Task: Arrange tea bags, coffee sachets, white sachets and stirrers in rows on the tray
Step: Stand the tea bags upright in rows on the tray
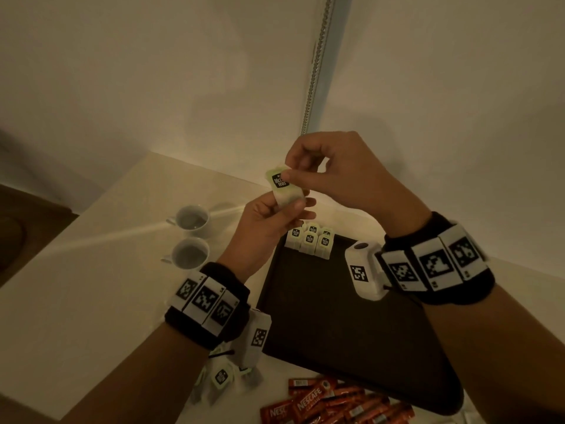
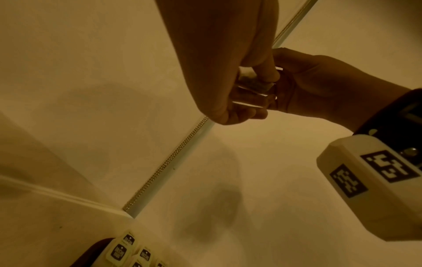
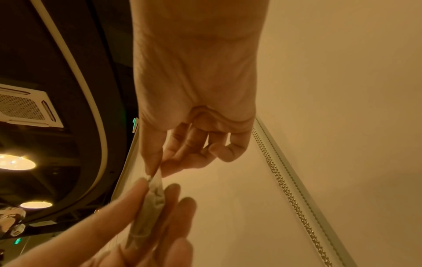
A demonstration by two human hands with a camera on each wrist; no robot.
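Both hands hold one tea bag (image 1: 282,188) in the air above the far end of the dark tray (image 1: 336,325). My left hand (image 1: 275,215) grips the bag's lower part between thumb and fingers. My right hand (image 1: 308,169) pinches its green tag with the black label. The right wrist view shows the same tea bag (image 3: 151,204) edge-on between both hands. Several tea bags (image 1: 309,240) stand in rows at the tray's far left corner and appear in the left wrist view as tea bags (image 2: 130,251).
Two white cups (image 1: 191,237) stand on the pale table left of the tray. Loose tea bags (image 1: 221,377) lie under my left wrist. A heap of red coffee sachets (image 1: 333,402) lies at the tray's near edge. Walls meet behind the table.
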